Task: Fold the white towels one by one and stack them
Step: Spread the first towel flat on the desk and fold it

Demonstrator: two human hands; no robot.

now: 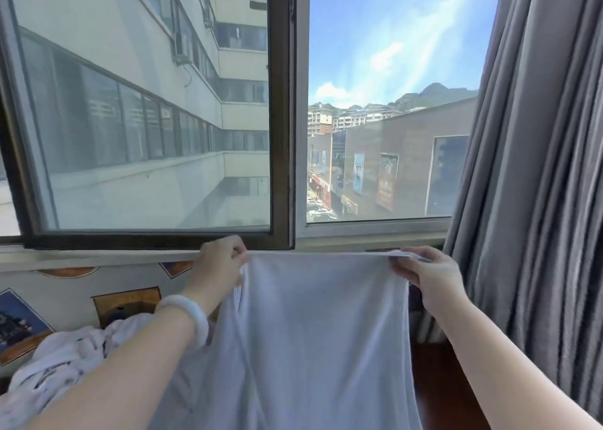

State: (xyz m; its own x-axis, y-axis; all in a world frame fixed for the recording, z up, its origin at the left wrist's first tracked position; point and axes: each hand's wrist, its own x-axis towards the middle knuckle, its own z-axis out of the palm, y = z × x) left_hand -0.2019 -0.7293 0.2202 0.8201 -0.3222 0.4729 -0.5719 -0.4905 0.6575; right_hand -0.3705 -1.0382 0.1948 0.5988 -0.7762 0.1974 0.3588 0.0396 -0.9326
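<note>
With left hand (222, 266) and right hand (427, 273) each pinching a top corner, holds towel (319, 331) taut, hanging before window (281, 136) beside crumpled pile (65, 358); risks a crooked fold if one pinch slips or corners sit uneven.

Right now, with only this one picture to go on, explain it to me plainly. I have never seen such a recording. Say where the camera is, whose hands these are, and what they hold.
There is no machine here. A person wears one camera on the head, so you look forward and down along their own arms. The left hand and the right hand each pinch a top corner of a white towel. The towel is stretched between them and hangs down in front of a window. A crumpled heap of pale cloth lies at the lower left; it may be more towels. A grey curtain hangs on the right.
</note>
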